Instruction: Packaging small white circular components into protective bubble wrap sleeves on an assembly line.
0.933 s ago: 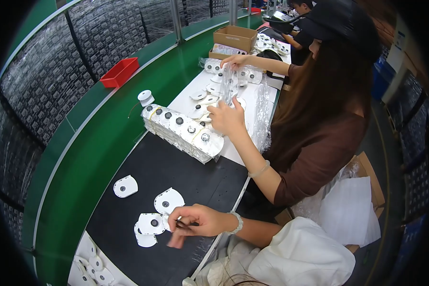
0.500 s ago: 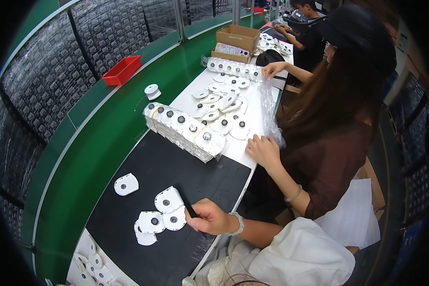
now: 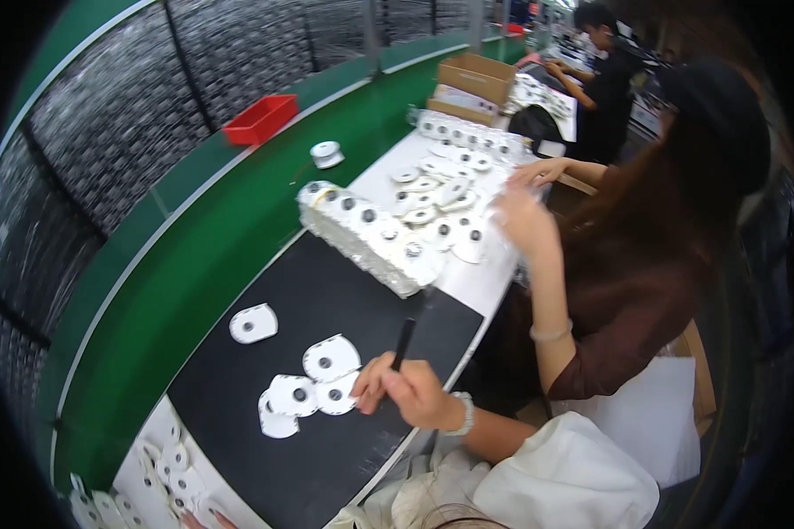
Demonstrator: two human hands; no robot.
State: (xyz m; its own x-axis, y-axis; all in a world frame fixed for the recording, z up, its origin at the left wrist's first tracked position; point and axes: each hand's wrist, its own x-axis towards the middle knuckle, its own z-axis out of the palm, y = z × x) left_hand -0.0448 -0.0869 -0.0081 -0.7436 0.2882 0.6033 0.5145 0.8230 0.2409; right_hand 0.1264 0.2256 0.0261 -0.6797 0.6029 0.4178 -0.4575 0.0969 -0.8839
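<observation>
**Holding a pen over white discs on a black mat**

Starting at the far left, a green belt (image 3: 238, 229) curves along the bench, with a red tray (image 3: 260, 119) on its far edge and a small tape roll (image 3: 326, 153) beside it. Nearer, at the lower left corner, a heap of white discs (image 3: 163, 467) lies on the white bench, probably stock kept within reach.

On the black mat (image 3: 326, 309) one disc (image 3: 253, 324) lies alone, well apart from a cluster (image 3: 313, 388) of four that touch or overlap. The dark mat likely serves to make the white parts stand out.

Just right of the cluster is the right hand (image 3: 410, 392), closed around a black pen (image 3: 403, 342). The pen stands nearly upright, its lower end in the fist. The fingertips touch the nearest disc, seemingly to steady it. I cannot make out the left hand.

Beyond the mat, a long white block (image 3: 366, 234) carries a row of discs, laid out in order.

Further right, a seated co-worker's hand (image 3: 520, 216) hovers over more discs spread on the bench. A cardboard box (image 3: 476, 79) sits behind them.
</observation>
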